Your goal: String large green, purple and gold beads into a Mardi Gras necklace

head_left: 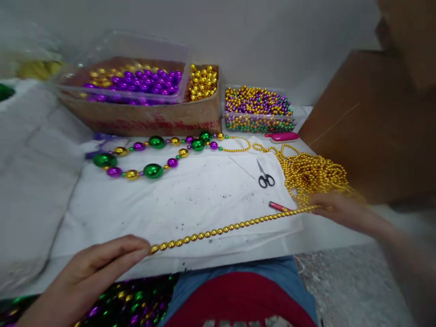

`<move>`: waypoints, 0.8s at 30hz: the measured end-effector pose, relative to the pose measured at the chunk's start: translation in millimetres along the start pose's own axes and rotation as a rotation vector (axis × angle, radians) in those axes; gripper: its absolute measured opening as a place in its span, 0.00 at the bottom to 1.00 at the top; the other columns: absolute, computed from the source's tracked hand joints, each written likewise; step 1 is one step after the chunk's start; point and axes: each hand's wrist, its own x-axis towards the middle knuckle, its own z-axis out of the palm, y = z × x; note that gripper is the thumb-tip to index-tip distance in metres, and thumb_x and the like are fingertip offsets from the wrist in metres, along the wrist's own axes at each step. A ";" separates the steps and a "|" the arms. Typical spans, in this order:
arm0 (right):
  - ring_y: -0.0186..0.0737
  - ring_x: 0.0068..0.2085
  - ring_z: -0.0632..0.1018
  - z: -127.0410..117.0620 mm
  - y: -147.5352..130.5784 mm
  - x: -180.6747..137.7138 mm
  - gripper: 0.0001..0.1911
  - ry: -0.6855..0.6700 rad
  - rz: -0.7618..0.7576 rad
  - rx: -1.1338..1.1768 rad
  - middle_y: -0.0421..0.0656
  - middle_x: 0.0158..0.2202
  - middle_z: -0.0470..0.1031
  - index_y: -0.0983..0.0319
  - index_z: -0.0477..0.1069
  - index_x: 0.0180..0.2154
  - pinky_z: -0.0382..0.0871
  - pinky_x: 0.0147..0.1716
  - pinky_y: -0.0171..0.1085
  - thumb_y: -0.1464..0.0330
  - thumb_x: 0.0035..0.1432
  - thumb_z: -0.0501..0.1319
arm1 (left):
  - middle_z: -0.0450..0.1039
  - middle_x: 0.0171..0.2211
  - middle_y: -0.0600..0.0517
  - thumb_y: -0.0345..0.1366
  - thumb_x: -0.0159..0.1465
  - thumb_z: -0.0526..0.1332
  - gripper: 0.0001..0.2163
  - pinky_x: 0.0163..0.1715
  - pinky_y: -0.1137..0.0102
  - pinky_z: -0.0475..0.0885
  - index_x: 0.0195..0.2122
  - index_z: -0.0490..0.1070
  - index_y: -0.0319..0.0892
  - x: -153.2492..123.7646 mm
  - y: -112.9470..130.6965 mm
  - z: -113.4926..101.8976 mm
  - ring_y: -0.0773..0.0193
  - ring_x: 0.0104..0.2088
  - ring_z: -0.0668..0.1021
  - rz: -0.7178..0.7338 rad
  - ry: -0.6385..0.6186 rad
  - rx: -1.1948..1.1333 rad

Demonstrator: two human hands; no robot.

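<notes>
A strand of small gold beads [220,230] is stretched taut between my two hands, above the near part of the white cloth [204,200]. My left hand [112,259] pinches its left end between thumb and fingers. At the other end, my right hand [335,209], blurred, is closed around the strand next to a heap of gold bead strands [313,172]. Behind the strand lie black-handled scissors [265,177] and a red lighter-like stick [278,206], partly covered by the beads. A necklace of large green, gold and purple beads [153,170] rests farther back on the cloth.
At the back, a clear plastic bin of purple and gold beads [146,84] sits in a cardboard box [153,119]. Beside it stands a clear tub of small mixed beads [259,109]. A pink object [284,136] lies near a large brown carton [344,122] on the right.
</notes>
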 end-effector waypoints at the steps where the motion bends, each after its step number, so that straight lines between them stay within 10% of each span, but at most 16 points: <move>1: 0.49 0.37 0.78 -7.3 7.7 -11.0 0.09 -0.019 0.053 0.004 0.46 0.37 0.79 0.56 0.77 0.38 0.71 0.33 0.41 0.64 0.56 0.60 | 0.75 0.25 0.53 0.43 0.46 0.67 0.06 0.28 0.73 0.69 0.22 0.77 0.48 2.4 -3.4 -0.2 0.58 0.30 0.74 0.003 -0.058 0.088; 4: 0.52 0.48 0.75 -10.2 16.7 -38.7 0.20 -0.108 0.141 0.071 0.41 0.51 0.74 0.47 0.72 0.51 0.72 0.42 0.43 0.60 0.54 0.62 | 0.74 0.24 0.52 0.47 0.53 0.62 0.12 0.28 0.74 0.67 0.24 0.77 0.44 8.0 -19.5 9.5 0.61 0.28 0.73 -0.013 -0.230 0.202; 10: 0.46 0.36 0.78 48.7 4.9 -38.0 0.13 -0.375 0.180 0.063 0.43 0.35 0.79 0.51 0.77 0.32 0.70 0.34 0.39 0.58 0.60 0.55 | 0.69 0.22 0.54 0.45 0.57 0.59 0.12 0.25 0.75 0.60 0.28 0.75 0.41 7.8 -58.1 36.4 0.66 0.25 0.68 -0.071 -0.329 0.171; 17: 0.40 0.30 0.74 88.1 3.3 -33.5 0.06 -0.268 0.094 0.069 0.42 0.29 0.75 0.59 0.69 0.28 0.66 0.29 0.35 0.74 0.53 0.56 | 0.66 0.19 0.55 0.47 0.54 0.62 0.13 0.23 0.76 0.59 0.23 0.73 0.41 8.8 -74.9 37.3 0.66 0.23 0.67 -0.130 -0.346 0.165; 24: 0.43 0.46 0.75 95.8 -9.0 -36.1 0.19 -0.259 0.018 0.140 0.43 0.45 0.75 0.54 0.71 0.49 0.67 0.45 0.40 0.72 0.61 0.49 | 0.66 0.20 0.55 0.51 0.54 0.60 0.17 0.24 0.75 0.59 0.25 0.72 0.40 16.2 -92.5 36.0 0.65 0.24 0.66 -0.144 -0.403 0.198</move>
